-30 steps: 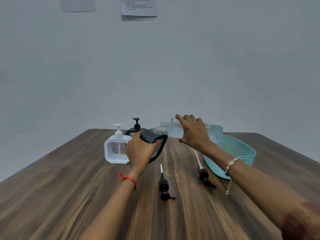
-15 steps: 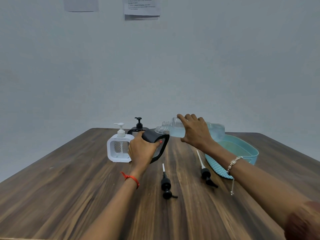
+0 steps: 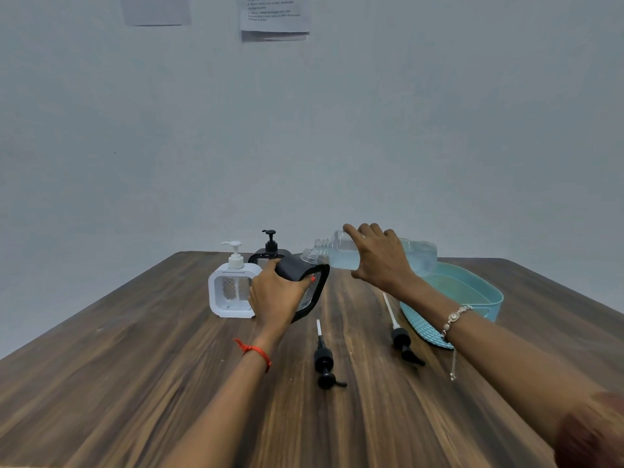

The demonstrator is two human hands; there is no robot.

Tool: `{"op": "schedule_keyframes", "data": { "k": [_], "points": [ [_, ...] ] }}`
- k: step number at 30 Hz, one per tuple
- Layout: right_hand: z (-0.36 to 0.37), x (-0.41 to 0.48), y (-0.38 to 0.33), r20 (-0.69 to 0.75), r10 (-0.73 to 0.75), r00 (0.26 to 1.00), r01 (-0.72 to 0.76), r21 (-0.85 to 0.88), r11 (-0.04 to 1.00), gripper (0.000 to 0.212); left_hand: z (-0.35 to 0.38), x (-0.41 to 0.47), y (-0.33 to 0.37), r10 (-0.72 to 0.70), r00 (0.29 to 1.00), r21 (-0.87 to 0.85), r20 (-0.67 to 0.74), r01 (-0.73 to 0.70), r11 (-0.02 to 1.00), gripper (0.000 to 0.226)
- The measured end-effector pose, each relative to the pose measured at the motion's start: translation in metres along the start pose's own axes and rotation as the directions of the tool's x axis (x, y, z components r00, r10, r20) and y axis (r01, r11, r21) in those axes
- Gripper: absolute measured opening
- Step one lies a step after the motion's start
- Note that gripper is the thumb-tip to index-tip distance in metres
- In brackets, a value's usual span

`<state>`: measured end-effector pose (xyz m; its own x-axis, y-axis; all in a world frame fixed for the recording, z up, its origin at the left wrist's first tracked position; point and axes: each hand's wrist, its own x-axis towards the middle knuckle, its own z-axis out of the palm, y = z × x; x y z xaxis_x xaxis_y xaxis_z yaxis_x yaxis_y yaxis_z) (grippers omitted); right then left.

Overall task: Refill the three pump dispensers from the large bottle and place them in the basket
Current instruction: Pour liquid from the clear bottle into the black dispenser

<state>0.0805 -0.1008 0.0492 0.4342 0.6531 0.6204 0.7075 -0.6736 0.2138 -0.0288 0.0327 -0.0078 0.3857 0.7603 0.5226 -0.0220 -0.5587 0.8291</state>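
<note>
Wood-grain table (image 3: 135,383) with teal basket (image 3: 483,307) meets pale grey wall (image 3: 405,130).

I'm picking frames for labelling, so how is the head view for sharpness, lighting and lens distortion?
Head view: soft, even light, no hard shadows or glare on the table; the wide lens splays the table's edges outward; the white dispenser is fairly sharp, but the sleeve at the picture's lower right corner is blurred and the print on the wall paper is unreadable.
</note>
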Motion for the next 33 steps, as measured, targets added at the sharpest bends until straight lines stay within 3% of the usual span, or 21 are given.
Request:
{"op": "schedule_keyframes", "data": {
  "k": [33],
  "points": [
    [0.0023, -0.0007, -0.0002, 0.008, -0.010, 1.000, 0.010, -0.019, 1.000, 0.076, 0.0030, -0.0011, -0.0054, -0.011, 1.000, -0.011, -0.011, 0.010, 1.000, 0.053]
  ]
}}
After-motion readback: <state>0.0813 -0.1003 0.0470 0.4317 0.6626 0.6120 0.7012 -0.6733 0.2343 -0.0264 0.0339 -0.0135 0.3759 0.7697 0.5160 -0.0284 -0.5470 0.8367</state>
